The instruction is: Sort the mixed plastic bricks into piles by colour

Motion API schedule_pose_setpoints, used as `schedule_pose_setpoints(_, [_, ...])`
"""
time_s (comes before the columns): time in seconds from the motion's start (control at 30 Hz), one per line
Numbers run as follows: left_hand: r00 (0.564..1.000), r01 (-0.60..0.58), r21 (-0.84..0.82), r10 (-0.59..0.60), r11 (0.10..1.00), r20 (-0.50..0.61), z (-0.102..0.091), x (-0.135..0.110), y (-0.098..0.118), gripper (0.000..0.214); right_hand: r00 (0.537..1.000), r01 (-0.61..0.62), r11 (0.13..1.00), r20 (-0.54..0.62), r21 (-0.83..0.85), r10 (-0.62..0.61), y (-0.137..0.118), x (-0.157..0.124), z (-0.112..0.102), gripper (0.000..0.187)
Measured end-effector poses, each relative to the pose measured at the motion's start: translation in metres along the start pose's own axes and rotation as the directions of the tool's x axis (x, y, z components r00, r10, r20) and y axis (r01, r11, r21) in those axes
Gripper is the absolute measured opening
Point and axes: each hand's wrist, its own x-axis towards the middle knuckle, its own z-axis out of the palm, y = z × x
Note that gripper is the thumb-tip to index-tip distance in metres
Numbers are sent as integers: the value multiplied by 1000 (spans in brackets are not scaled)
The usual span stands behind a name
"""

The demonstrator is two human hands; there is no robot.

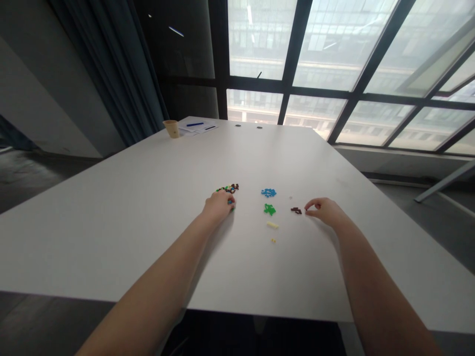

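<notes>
My left hand (218, 204) curls beside a mixed pile of small coloured plastic bricks (233, 188), its forearm hiding none of them but its fingers covering part. Bits of blue and green show at its fingertips. At the right, my right hand (323, 209) pinches a tiny dark piece, apparently a brown brick, just beside a small group of dark brown bricks (296, 210). Between my hands lie sorted groups: blue bricks (268, 193), green bricks (269, 209), pale yellow bricks (272, 225) and a few yellow bricks (273, 240). One tiny whitish piece (290, 198) lies above the brown group.
The white table (148, 198) extends toward large windows. At its far left stand a tan cup (171, 129) and papers (193, 129) with a blue pen (195, 124). Two dark round discs (259, 127) lie near the far edge. A blue curtain (118, 74) hangs at left.
</notes>
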Motion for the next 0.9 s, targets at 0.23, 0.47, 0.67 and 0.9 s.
schedule_pose_setpoints(0.23, [998, -52, -31, 53, 998, 25, -5, -5, 6, 13, 998, 5, 999, 62, 51, -9, 2, 2, 7, 19])
schedule_pose_setpoints(0.47, [998, -53, -8, 53, 999, 32, -6, -5, 6, 12, 996, -75, 997, 54, 4, 75, 5, 2, 0, 13])
schedule_pose_setpoints(0.67, [993, -120, 3, 120, 993, -19, -3, -6, 10, 12, 994, -55, 997, 100, 45, 50, -2, 0, 7, 11])
schedule_pose_setpoints(0.9, [951, -286, -243, 244, 927, -189, -4, -8, 23, 13, 996, 6, 999, -93, 47, -1, -11, -2, 1, 15])
